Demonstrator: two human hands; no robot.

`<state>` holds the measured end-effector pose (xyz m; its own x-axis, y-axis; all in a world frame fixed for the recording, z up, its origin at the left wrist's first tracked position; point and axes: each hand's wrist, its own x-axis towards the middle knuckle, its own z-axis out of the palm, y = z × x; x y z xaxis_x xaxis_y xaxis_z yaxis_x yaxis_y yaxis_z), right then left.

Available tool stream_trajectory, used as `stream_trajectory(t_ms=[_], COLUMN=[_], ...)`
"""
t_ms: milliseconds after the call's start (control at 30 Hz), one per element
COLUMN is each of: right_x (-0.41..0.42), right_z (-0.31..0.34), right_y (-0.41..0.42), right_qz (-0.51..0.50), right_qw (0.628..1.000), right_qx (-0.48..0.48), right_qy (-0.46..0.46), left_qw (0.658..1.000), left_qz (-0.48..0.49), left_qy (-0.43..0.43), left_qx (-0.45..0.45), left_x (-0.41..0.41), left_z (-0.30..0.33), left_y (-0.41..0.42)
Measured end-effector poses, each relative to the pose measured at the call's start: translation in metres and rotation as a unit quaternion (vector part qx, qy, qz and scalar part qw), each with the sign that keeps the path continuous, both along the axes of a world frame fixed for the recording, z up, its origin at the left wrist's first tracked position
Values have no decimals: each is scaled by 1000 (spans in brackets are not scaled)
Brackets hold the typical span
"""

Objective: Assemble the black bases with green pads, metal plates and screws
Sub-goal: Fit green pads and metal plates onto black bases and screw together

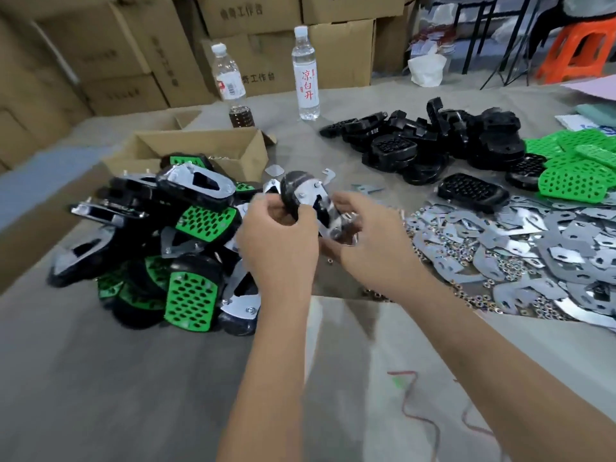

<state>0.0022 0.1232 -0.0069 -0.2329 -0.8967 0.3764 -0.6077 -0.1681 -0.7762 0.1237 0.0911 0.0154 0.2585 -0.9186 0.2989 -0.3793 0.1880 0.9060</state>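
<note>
Black bases (433,141) and green pads (576,168) crowd the desk's far right; metal plates (533,248) cover its right edge; finished units (160,235) pile left, before two bottles (305,75). Mid-desk, left hand (280,235) and right hand (370,235) both grip one plated base (306,195) from below.

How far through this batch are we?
Done: a pile of assembled units lies at left. In hand: the left hand and right hand hold one black base with a metal plate on it. Left: bare black bases, green pads, loose metal plates.
</note>
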Motion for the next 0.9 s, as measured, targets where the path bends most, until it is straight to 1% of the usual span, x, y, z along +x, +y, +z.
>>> stream_trajectory(t_ms=[100,167,200,267,333,400,467,533,567,600,633,667,700,733,767,833,900], right_x=[47,75,85,96,96,92,86,78,71,62,47,28,4,-23,-49,-103,-144], right_z=[20,29,32,35,38,42,44,43,40,34,28,22,16,10,4,-6,-11], right_y=[-30,-49,-57,-69,-78,-82,-82,-71,-63,-56,-49,-43,-40,-38,-36,-29,-20], right_qz=[95,166,182,170,157,170,207,237,231,212,173,115,35,-52,-131,-255,-324], right_qw=[990,974,969,962,955,955,957,959,964,971,979,988,994,993,979,928,874], right_qx=[-58,-51,-43,-40,-38,-9,19,6,-21,-56,-86,-96,-78,-39,9,106,224], right_qy=[90,143,162,208,247,241,203,159,132,97,65,50,63,103,157,251,284], left_qw=[986,968,958,950,961,972,974,969,966,964,964,965,967,971,976,983,984], left_qz=[155,233,256,263,237,213,215,233,235,228,208,181,150,117,89,49,18], left_qy=[-18,-53,-90,-141,-128,-93,-66,-82,-100,-119,-133,-142,-144,-137,-123,-100,-98], left_qx=[-57,-82,-92,-92,-56,-30,-20,-27,-44,-70,-100,-129,-150,-159,-157,-143,-148], left_x=[42,66,75,85,87,84,76,63,54,45,32,18,5,-8,-17,-36,-55], left_z=[10,11,12,14,19,22,24,23,20,18,15,11,8,5,1,-5,-11], left_y=[-3,-6,-8,-14,-22,-27,-27,-21,-17,-12,-8,-3,2,6,9,12,15])
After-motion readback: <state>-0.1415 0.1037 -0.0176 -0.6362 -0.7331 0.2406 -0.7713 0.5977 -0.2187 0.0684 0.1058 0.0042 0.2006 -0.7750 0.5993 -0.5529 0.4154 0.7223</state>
